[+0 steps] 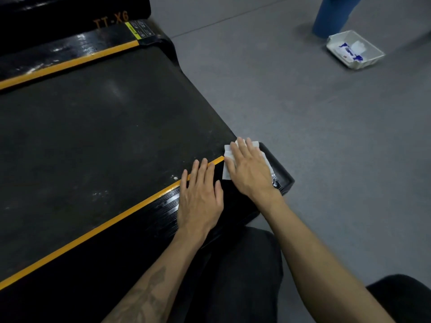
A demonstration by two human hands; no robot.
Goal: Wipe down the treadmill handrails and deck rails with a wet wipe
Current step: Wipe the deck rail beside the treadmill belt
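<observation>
Right hand: the right hand [249, 170] lies flat with its fingers straight and a little spread. It presses down on the wet wipe [227, 157]. It does not curl round it.
Left hand: the left hand [200, 197] lies flat just beside the right one, fingers straight and close together. It holds nothing. It rests on the near deck rail [161, 206], with its fingertips over the yellow stripe [93, 231].
Arms: both bare forearms reach forward from the bottom of the view. The left one has a dark tattoo.
Wet wipe: white, spread at the far end of the near deck rail, by the black end cap [283, 177]. The hand hides most of it.
Treadmill belt: the black belt [105, 127] lies between the near rail and the far deck rail [70, 52].
Hard to see: a white tray [375, 54] sits on the grey floor [303, 124], well apart. The white and blue pack in it is blurry. A blue thing [331, 17] behind it is cut off at the top.
</observation>
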